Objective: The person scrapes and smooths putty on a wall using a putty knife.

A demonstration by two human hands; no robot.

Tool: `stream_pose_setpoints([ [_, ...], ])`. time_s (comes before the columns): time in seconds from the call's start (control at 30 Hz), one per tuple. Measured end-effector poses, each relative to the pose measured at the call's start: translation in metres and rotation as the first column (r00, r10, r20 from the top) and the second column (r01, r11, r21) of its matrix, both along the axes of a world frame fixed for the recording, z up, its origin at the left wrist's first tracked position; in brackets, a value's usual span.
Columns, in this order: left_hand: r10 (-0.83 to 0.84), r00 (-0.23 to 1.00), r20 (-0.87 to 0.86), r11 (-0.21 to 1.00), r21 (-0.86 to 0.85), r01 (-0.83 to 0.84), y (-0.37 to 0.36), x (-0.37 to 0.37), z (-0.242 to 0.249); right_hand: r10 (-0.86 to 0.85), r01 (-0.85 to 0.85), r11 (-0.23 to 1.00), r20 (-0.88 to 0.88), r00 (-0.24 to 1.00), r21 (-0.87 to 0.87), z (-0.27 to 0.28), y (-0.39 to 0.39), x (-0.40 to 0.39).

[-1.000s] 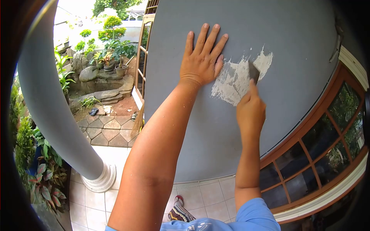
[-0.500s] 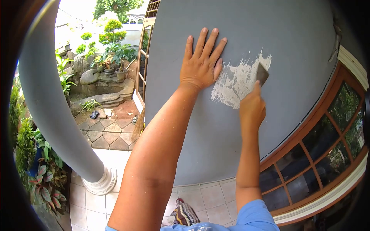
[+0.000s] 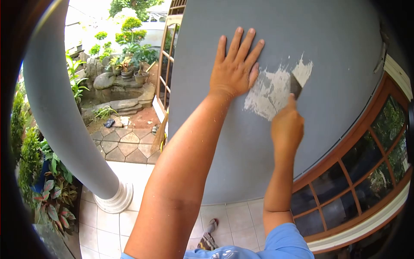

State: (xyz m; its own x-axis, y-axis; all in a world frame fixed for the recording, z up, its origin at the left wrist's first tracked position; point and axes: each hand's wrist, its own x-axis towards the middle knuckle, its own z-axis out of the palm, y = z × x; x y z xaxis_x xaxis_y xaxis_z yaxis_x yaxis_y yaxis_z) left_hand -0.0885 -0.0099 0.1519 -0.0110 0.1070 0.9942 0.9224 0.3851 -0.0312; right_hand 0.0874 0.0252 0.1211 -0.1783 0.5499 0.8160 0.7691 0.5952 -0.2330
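Observation:
My left hand lies flat on the grey wall with its fingers spread, just left of a rough whitish patch where the paint is off. In my right hand is a scraper, its dark blade against the right part of the patch. My index finger stretches along the tool towards the blade. The scraper's handle is hidden inside my hand. Small light flecks cling to my left forearm.
A round grey column stands at the left, with a rocky garden pond behind it. Brown-framed window panes curve along the right. Below are pale floor tiles and my foot.
My right hand and the scraper have moved slightly down over the patch. My left hand stays flat on the wall. The view has shifted a little, and my foot shows in a different position.

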Motion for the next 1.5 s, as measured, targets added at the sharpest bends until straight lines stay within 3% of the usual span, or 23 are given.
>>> stream_pose_setpoints([
  [0.07,0.018,1.000,0.004,1.000,-0.009,-0.018,-0.002,0.000,-0.002,-0.046,0.043,0.998,0.075,0.996,0.043,-0.013,0.003,0.004],
  [0.23,0.026,0.999,-0.018,1.000,0.010,-0.026,0.001,-0.001,-0.001,-0.005,0.001,0.999,-0.086,0.996,-0.041,0.017,0.030,-0.001],
  [0.43,0.021,1.000,-0.007,1.000,0.017,-0.021,0.000,0.000,0.000,-0.061,0.047,0.996,0.177,0.982,0.078,-0.022,-0.026,-0.007],
  [0.53,-0.002,1.000,-0.020,0.999,0.036,0.002,0.003,-0.001,0.001,0.071,-0.074,0.997,0.087,0.994,0.035,-0.014,-0.019,0.004],
  [0.67,0.022,1.000,-0.015,1.000,0.021,-0.022,0.001,0.000,0.000,0.216,-0.217,0.971,0.020,0.976,0.104,-0.021,0.001,0.015],
  [0.77,0.000,0.999,-0.032,0.999,0.049,0.002,0.004,-0.002,-0.001,0.060,-0.070,0.993,0.112,0.992,0.093,-0.038,-0.013,0.001],
  [0.9,0.041,0.999,-0.025,0.999,0.031,-0.040,0.003,0.000,0.001,0.122,-0.127,0.963,0.035,0.992,0.239,-0.017,0.017,-0.006],
  [1.1,0.028,0.999,-0.033,0.999,0.038,-0.027,0.003,0.000,0.001,0.070,-0.087,0.985,0.118,0.991,0.149,-0.046,-0.010,-0.009],
  [1.23,0.047,0.998,-0.050,0.999,0.026,-0.046,0.006,-0.001,0.001,0.089,-0.093,0.948,0.027,0.996,0.304,-0.034,0.006,-0.019],
  [1.37,0.103,0.993,-0.058,0.995,0.001,-0.103,0.008,-0.002,0.000,0.122,-0.129,0.979,0.053,0.991,0.158,-0.038,-0.011,-0.007],
  [1.43,0.100,0.994,-0.055,0.995,-0.005,-0.100,0.007,-0.002,-0.001,0.070,-0.088,0.985,0.118,0.991,0.148,-0.055,-0.018,-0.011],
  [1.5,0.099,0.993,-0.056,0.995,-0.002,-0.099,0.007,-0.002,0.001,0.121,-0.124,0.966,0.030,0.992,0.228,-0.047,-0.006,-0.019],
])
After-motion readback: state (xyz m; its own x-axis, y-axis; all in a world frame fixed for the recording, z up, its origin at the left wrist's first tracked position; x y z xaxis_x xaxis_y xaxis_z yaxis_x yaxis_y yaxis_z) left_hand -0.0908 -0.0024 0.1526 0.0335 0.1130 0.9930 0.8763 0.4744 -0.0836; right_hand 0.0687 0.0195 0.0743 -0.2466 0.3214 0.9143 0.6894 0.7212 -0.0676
